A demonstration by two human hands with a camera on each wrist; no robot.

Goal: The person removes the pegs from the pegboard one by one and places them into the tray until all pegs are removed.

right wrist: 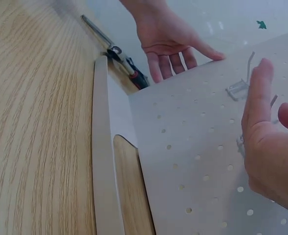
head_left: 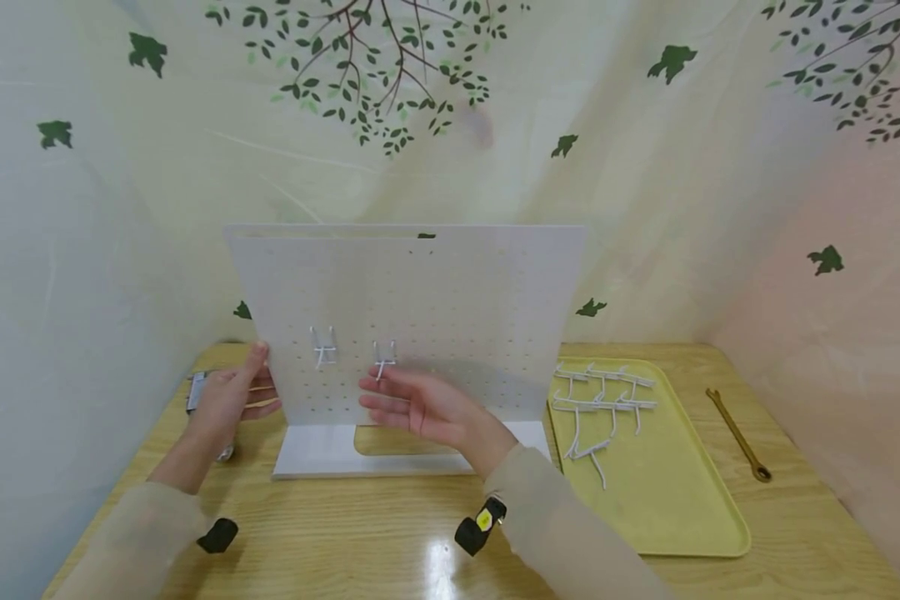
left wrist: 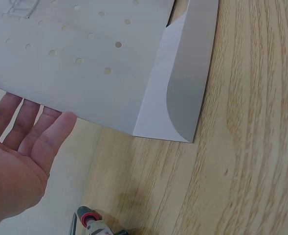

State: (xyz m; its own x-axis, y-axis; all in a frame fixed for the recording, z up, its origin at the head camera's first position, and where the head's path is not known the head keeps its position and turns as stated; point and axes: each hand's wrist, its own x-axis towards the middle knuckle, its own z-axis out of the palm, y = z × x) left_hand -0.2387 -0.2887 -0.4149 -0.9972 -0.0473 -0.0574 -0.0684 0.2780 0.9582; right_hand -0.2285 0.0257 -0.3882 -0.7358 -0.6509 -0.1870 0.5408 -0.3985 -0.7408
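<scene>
A white pegboard (head_left: pixel 450 292) stands upright on a white base (head_left: pixel 315 454). Its left edge is gripped by my left hand (head_left: pixel 228 396), thumb on the front face and fingers behind, as the left wrist view also shows. Two white wire hooks sit on the board: a left hook (head_left: pixel 324 348) and a second hook (head_left: pixel 384 360) to its right. My right hand (head_left: pixel 427 408) is at this second hook, its fingers fairly straight. In the right wrist view, the hook's prong (right wrist: pixel 274 101) shows between index finger and thumb, with a gap visible around it.
On the right, a yellow tray (head_left: pixel 675 500) carries several white wire hooks (head_left: pixel 607 404). A gold-coloured wrench (head_left: pixel 738 435) lies beyond it. Behind the board's left side lies a tool with a long metal shaft and a black-and-red part (right wrist: pixel 136 78), partly hidden.
</scene>
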